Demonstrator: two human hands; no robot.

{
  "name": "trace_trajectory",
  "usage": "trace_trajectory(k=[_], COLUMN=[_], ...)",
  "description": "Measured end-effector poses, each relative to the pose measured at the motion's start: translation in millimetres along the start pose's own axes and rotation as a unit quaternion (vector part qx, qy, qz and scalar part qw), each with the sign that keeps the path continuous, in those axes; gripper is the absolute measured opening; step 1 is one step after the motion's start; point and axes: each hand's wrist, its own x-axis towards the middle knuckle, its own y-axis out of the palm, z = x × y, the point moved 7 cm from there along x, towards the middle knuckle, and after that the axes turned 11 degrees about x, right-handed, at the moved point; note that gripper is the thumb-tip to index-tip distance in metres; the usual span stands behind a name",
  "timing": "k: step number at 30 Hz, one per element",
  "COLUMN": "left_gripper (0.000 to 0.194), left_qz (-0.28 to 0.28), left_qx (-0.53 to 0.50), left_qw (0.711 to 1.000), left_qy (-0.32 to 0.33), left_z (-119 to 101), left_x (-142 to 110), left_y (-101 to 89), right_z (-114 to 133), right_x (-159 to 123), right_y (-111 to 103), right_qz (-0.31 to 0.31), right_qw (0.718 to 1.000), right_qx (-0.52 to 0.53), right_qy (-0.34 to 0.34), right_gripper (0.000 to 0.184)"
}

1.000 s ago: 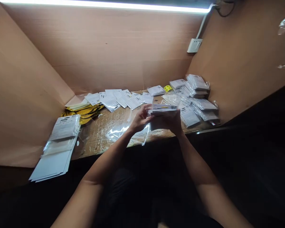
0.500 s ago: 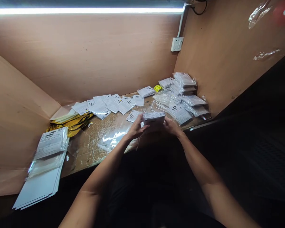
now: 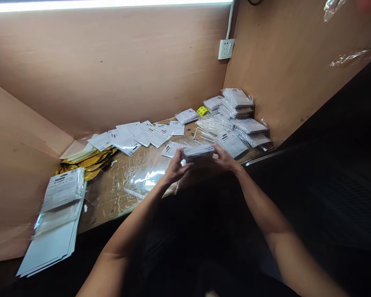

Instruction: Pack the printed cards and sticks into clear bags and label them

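Above the taped wooden bench (image 3: 111, 194), I watch the left hand (image 3: 176, 167) and right hand (image 3: 225, 160) gripping a white card stack (image 3: 198, 151) that next needs setting down.

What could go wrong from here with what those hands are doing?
The packets are pinched only at their edges between the left hand and right hand, so some might slip and scatter. The white stack at the near left overhangs the bench edge and could perhaps slide off if knocked.
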Motion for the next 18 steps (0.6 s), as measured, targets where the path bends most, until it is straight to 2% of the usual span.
trace_trajectory(k=[2, 3, 5, 7, 10, 14, 16, 18], left_gripper=[0.051, 0.043, 0.025, 0.018, 0.023, 0.02, 0.027, 0.038], left_qz=[-0.024, -0.029, -0.011, 0.021, 0.029, 0.04, 0.051, 0.043], left_qx=[0.023, 0.044, 0.086, 0.108, 0.116, 0.098, 0.051, -0.041], left_qw=[0.999, 0.999, 0.996, 0.993, 0.992, 0.992, 0.993, 0.99], left_qy=[0.001, -0.005, -0.028, -0.043, -0.043, -0.063, -0.088, -0.125], left_z=[0, 3, 12, 21, 28, 29, 27, 22], left_x=[-4, -6, -9, -13, -19, -17, -9, 1], left_y=[-2.9, -2.5, 2.8, 9.9, 13.3, 17.0, 19.2, 17.3], right_z=[-2, -5, -14, -25, -36, -45, -44, -33], right_x=[3, 4, 5, 5, 2, -1, 0, 0], right_y=[-3, -4, -2, -1, -1, 3, 9, 11], right_qz=[0.01, 0.011, 0.028, 0.044, 0.043, 0.021, 0.017, -0.017], right_qw=[0.999, 0.999, 0.999, 0.997, 0.997, 0.996, 0.994, 0.992], right_qx=[0.049, 0.048, 0.018, -0.01, -0.02, -0.031, -0.053, -0.068], right_qy=[0.004, 0.01, 0.036, 0.059, 0.062, 0.075, 0.097, 0.107], right_gripper=[0.051, 0.045, 0.028, 0.023, 0.022, 0.024, 0.027, 0.042])
